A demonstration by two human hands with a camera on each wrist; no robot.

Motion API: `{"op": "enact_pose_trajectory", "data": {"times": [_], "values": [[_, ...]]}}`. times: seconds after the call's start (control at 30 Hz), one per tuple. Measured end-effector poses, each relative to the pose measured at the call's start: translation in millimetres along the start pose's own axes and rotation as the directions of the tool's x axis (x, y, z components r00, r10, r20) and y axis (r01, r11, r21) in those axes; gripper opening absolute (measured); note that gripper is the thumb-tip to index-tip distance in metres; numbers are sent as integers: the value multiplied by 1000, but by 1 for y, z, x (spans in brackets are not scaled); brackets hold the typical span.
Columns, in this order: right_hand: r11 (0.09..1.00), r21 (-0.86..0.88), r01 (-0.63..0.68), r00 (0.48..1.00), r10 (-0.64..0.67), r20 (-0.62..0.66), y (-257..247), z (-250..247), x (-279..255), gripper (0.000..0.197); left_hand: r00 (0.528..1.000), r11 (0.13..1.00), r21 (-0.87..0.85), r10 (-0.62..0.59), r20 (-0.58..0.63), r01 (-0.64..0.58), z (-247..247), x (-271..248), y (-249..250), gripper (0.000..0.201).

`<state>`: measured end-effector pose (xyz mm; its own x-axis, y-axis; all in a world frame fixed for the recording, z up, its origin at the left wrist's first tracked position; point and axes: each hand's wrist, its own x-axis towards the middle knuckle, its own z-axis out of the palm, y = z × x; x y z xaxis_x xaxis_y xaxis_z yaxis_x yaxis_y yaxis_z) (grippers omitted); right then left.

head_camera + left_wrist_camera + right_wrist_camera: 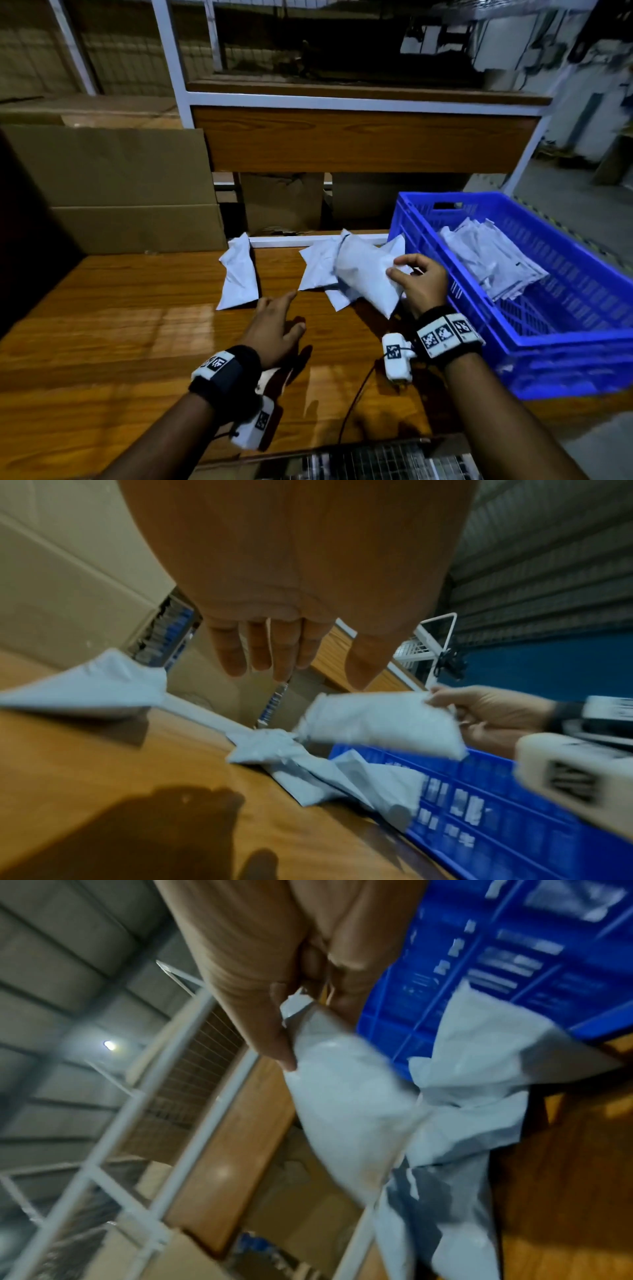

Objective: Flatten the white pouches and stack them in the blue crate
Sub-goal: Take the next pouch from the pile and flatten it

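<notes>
My right hand (416, 277) pinches the edge of a puffy white pouch (368, 274) and holds it just above the wooden table (137, 325), left of the blue crate (582, 342). In the right wrist view the thumb and fingers (284, 1031) clamp that held pouch (346, 1110) at its corner. Two more pouches (320, 267) lie under and behind it, and one pouch (238, 274) lies apart at the left. A stack of flattened pouches (489, 260) rests inside the crate. My left hand (274, 322) hovers over the table with straight fingers (260, 647), holding nothing.
Cardboard boxes (120, 185) stand behind the table at the left. A white-framed wooden shelf (359, 137) rises at the back. The crate sits at the table's right end, its wall (479, 818) close to the loose pouches.
</notes>
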<state>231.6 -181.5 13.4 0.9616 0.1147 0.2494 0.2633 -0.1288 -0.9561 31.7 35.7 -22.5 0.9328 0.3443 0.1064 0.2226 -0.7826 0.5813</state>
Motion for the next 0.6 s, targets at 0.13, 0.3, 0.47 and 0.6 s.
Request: {"op": "enact_pose_trajectory", "data": {"times": [0.13,0.3,0.47,0.6], "values": [[963,243,-113,986,78,147,-6,-11,-46,26,999,928,-373,-7,49,25,8,-20,-2,108],[972,50,-231,949,213,234,25,-11,-92,20,983,678,-717,-172,60,162,16,-46,-12,95],[939,-282,-196,956,247,158,68,-6,-129,12,991,886,-445,-129,26,127,49,-78,-30,54],[764,-644,35,987,76,144,62,-3,-149,10,981,970,-150,-195,-22,189,51,-92,-25,50]]}}
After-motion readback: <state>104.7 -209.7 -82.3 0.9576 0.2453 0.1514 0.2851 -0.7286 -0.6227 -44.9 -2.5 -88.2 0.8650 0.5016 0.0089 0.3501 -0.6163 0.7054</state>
